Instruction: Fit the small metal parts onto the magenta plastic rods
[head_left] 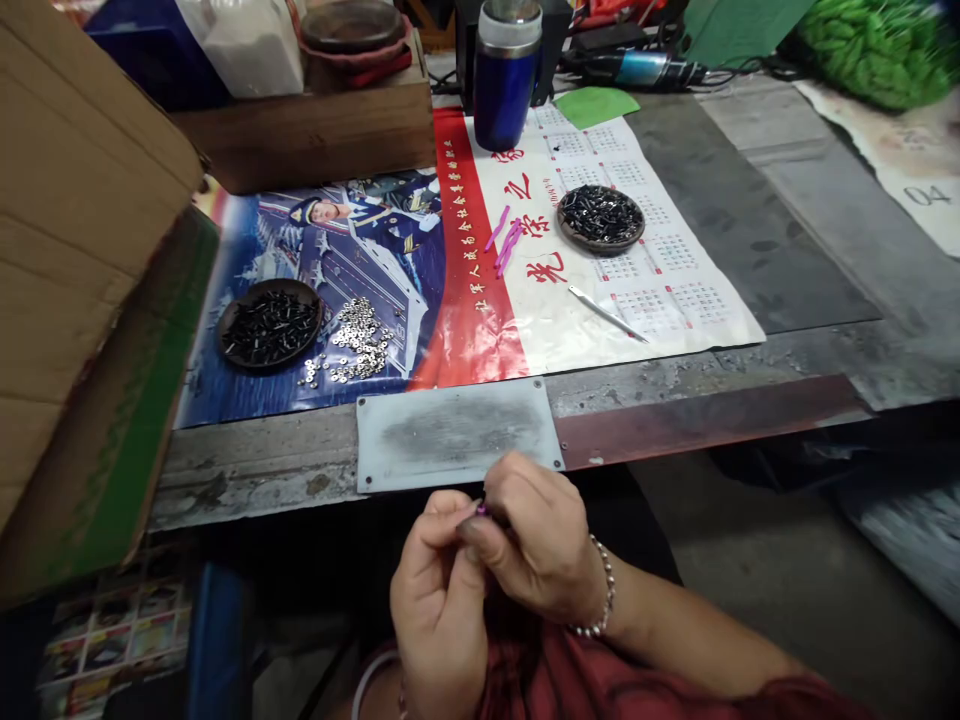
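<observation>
My left hand and my right hand meet in front of the table edge, fingertips pinched together. Between them shows a tiny purple piece, mostly hidden by the fingers. Just beyond the hands lies a worn light-blue plate, screwed to the table edge. Farther off are a pile of small silver rings, a dish of black pieces to its left and a second dish of dark, shiny pieces at right. Pink-purple strips lie on the poster, near a thin white pointed tool.
A poster calendar covers much of the table. A blue tumbler and a wooden box stand at the back. Cardboard rises at the left. A corded rotary tool and green netting lie at back right.
</observation>
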